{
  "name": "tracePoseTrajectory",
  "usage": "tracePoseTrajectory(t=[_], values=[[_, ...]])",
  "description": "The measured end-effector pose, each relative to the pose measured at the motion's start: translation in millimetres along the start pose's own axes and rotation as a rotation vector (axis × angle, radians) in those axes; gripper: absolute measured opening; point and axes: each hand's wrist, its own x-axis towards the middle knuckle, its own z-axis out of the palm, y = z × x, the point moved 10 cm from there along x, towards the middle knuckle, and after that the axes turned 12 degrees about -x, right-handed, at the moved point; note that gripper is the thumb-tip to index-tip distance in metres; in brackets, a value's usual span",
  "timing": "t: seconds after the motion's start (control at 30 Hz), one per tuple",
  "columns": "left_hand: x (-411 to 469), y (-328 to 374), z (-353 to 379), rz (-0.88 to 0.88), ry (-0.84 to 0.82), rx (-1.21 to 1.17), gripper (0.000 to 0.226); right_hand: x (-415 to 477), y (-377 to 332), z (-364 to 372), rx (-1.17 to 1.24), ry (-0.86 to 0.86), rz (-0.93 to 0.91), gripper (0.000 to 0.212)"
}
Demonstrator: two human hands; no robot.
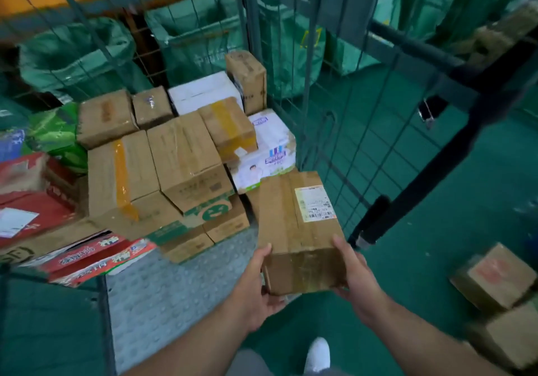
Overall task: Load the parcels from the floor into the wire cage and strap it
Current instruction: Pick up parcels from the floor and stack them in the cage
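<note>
I hold a brown cardboard parcel [297,230] with a white shipping label between both hands, at the front right corner of the wire cage. My left hand [257,294] grips its near left edge and underside. My right hand [356,276] grips its near right side. The wire cage [317,131] has mesh walls and a grey studded floor [163,294]. Inside it lie several stacked parcels: brown boxes [186,157], a white box [201,93], a printed white pack [267,151] and red cartons [96,259]. Two brown parcels [495,276] rest on the green floor at the right.
A dark cage door frame [454,148] hangs open at the right with a black strap and buckle [428,110]. Green mail sacks [72,52] stand behind the cage. My white shoe [318,353] is on the green floor below the parcel.
</note>
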Motion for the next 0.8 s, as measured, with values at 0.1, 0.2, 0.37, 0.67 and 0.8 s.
tracePoseTrajectory(t=[0.1,0.2,0.37,0.67,0.8], values=[[10,28,21,0.000,0.010,-0.004,0.064,37,-39,-1,-0.072,-0.001,-0.022,0.100],[27,59,31,0.005,0.035,-0.021,0.060,66,-67,12,-0.090,0.012,-0.033,0.109],[73,120,49,0.009,0.001,0.014,0.057,101,-101,37,-0.034,0.044,-0.026,0.080],[122,200,86,-0.019,-0.017,-0.052,0.069,172,-171,53,-0.097,0.114,-0.001,0.108],[138,234,109,0.001,-0.016,-0.108,0.075,200,-209,59,-0.097,0.137,-0.031,0.094]])
